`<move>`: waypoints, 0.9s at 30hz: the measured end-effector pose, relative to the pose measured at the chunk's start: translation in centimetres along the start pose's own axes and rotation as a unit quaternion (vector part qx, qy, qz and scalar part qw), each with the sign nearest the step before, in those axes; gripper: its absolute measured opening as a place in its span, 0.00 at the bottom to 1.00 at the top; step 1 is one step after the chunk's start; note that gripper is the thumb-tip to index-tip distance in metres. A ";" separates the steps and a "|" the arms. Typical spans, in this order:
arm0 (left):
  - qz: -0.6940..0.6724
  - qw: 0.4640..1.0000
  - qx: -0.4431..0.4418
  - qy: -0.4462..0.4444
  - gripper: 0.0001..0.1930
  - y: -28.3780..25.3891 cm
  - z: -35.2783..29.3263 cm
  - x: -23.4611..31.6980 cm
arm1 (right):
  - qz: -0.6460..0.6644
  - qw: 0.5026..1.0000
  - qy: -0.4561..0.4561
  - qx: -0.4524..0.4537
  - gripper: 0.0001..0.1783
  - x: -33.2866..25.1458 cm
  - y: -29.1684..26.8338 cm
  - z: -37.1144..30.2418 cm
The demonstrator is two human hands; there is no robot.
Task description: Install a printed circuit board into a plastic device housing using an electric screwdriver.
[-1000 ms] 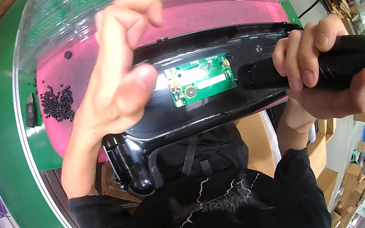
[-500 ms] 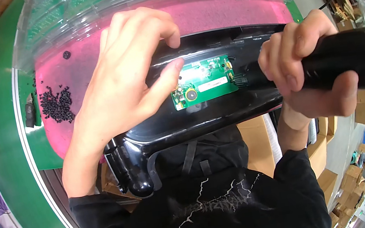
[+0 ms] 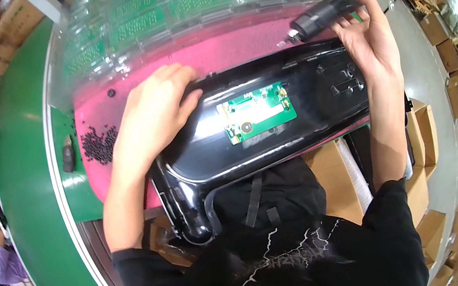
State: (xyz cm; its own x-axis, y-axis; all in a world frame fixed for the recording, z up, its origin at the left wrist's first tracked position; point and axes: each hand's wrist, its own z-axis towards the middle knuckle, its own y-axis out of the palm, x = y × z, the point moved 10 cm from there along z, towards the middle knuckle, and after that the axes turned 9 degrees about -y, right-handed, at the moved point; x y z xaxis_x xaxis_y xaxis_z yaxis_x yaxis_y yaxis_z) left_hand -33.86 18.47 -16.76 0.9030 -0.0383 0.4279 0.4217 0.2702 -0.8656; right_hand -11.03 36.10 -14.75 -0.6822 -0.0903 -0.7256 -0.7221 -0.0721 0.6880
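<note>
A long black plastic housing [image 3: 208, 161] lies across the pink mat, its curved arm pointing toward me at the left. Inside it sits a green circuit board [image 3: 264, 119] with a round disc and a white label-like patch. My left hand [image 3: 155, 110] is at the housing's far left rim, fingers curled over the rim and thumb on the inner side. My right hand [image 3: 368, 40] holds a black electric screwdriver [image 3: 331, 10] between thumb and fingers. Beyond the far rim, the tool's tip points left and slightly down, away from the board.
Small black screws [image 3: 99, 145] lie in a pile left of my left arm, beside a dark pointed tool [image 3: 68, 154]. Clear plastic trays [image 3: 155, 20] of green boards stand behind the pink mat [image 3: 214, 46]. Cardboard boxes [image 3: 333, 174] stand near my right. Another person [image 3: 5, 262] is at far left.
My right hand has lifted the screwdriver off the board's right edge, moving it to the far side. My left hand has drawn back left from the board. The whole view has shifted slightly.
</note>
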 end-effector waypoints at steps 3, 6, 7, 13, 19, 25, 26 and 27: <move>0.022 0.998 -0.046 -0.030 0.10 0.4 0.1 -0.8 | -0.066 0.998 0.004 -0.017 0.19 -1.1 -1.3 -1.7; 0.001 0.997 -0.079 -0.023 0.09 0.8 0.1 -0.6 | -0.122 0.980 -0.106 -0.115 0.21 -5.8 -4.4 -2.6; -0.008 0.997 -0.078 -0.025 0.09 0.7 0.1 -0.5 | -0.154 0.962 -0.205 -0.089 0.21 -8.7 -5.3 -3.5; 0.024 0.996 0.086 0.029 0.12 -4.2 -3.0 3.9 | -0.416 0.655 -0.631 -0.031 0.26 -21.8 -13.7 -6.4; 0.213 0.875 0.434 0.012 0.13 -16.5 -16.0 2.3 | -0.721 0.573 -0.346 0.179 0.26 -21.2 -37.7 -3.0; -0.226 0.764 0.574 -0.190 0.07 -21.1 -26.1 -9.2 | -0.831 0.467 0.113 0.280 0.45 -9.2 -60.0 -9.9; -0.254 0.773 0.554 -0.178 0.05 -20.9 -27.0 -9.7 | -0.860 0.427 0.100 0.260 0.49 -7.8 -59.9 -11.2; -0.248 0.771 0.557 -0.184 0.04 -21.5 -29.4 -11.9 | -0.877 0.392 0.102 0.257 0.49 -7.0 -59.0 -12.1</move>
State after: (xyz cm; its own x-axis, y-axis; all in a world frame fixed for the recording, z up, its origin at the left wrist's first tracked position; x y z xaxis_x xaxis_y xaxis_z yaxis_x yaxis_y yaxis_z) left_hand -51.27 -15.17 -10.85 0.4827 -0.1828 0.8565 0.1896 0.9766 0.1016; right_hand 37.78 29.02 -50.09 0.9016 -0.4319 -0.0231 -0.0236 0.0043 -0.9997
